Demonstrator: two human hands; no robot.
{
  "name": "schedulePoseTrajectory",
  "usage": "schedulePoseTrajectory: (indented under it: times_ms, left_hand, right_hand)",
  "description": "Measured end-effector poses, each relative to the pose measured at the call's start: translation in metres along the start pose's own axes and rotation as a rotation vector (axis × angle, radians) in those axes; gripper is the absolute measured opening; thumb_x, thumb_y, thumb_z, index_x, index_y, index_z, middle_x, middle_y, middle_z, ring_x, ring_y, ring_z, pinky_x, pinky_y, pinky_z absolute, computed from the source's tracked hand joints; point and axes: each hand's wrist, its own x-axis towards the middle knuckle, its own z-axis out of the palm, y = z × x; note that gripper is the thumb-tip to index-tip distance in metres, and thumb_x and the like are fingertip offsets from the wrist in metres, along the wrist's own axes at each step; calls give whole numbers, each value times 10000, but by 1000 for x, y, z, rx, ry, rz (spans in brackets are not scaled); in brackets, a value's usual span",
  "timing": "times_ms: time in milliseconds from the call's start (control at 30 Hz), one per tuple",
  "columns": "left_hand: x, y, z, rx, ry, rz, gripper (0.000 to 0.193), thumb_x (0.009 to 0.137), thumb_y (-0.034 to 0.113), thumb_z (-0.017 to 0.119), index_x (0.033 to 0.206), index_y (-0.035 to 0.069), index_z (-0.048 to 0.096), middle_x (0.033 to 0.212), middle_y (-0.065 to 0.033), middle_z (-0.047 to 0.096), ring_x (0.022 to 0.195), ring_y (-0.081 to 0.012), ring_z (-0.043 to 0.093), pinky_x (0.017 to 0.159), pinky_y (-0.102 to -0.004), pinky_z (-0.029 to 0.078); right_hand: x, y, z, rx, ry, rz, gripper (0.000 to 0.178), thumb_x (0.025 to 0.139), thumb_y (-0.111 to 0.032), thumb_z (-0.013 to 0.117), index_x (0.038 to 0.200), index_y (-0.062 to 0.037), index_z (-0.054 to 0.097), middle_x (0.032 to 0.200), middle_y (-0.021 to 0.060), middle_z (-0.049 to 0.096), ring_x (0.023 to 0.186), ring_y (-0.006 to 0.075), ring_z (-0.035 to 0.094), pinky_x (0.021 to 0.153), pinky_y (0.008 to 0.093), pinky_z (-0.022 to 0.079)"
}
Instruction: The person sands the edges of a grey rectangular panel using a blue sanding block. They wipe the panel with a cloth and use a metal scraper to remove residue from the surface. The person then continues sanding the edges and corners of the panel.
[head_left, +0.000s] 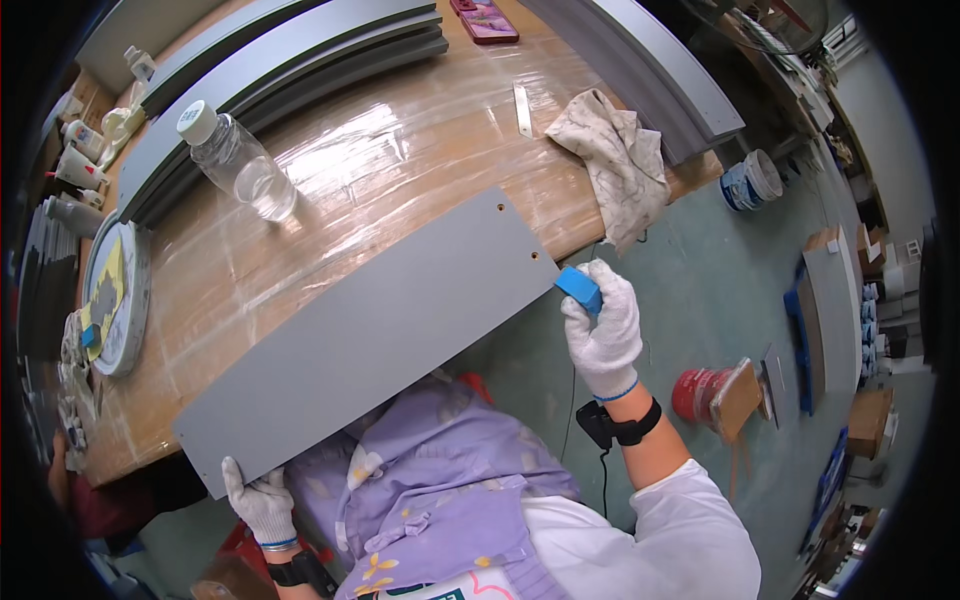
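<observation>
A long flat grey board [370,325] lies aslant over the table's near edge, with two small holes at its far right end. White gloves with a blue cuff cover both hands. My left hand [258,503] grips the board's near left corner, one finger on the top face and the rest curled at the edge. Between the thumb and fingers of my right hand [610,335] is a small blue block [578,288], held beside the board's right corner. Whether the block touches the board I cannot tell.
On the wrapped table [390,140] stand a clear bottle [250,175], stacked grey boards [290,65] and a crumpled cloth [620,160]. A phone [487,20] and a metal strip [522,108] lie farther back. A round lid [138,300] is at left; a red bucket [697,393] is on the floor.
</observation>
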Motion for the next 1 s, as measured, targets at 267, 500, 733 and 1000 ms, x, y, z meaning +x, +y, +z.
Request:
schedulePoseTrajectory:
  times_ms: [267,500,733,1000]
  left_hand:
    - [3,-2,-2,10,-32,-23,298,986,302,586,1223,122,587,1179,-69,660,963,-228,703,687,-384,645]
    - [0,3,0,-13,-27,-44,286,988,301,588,1215,127,594,1187,-70,661,992,-225,698,700,-394,643]
    - [-1,2,1,-6,3,-15,311,989,290,590,1235,102,581,1185,-88,669,963,-243,711,706,-403,649]
    - [1,-4,17,-88,-156,-95,324,1010,274,546,1247,53,558,1189,-155,665,941,-309,723,658,-458,667]
  right_hand:
    - [-4,-28,9,90,34,37,553,841,-78,718,1337,-8,485,1132,163,607,979,341,597,874,421,495]
    - [-1,-57,13,167,-97,-125,565,803,-71,728,1312,-12,488,1142,181,604,970,379,600,856,454,491]
    - [7,11,-8,-49,152,135,517,850,-37,697,1317,8,481,1113,156,602,995,327,594,889,410,489]
    - [-10,-97,33,299,-124,-163,526,792,-83,752,1264,-24,530,1149,173,615,986,363,615,875,436,505]
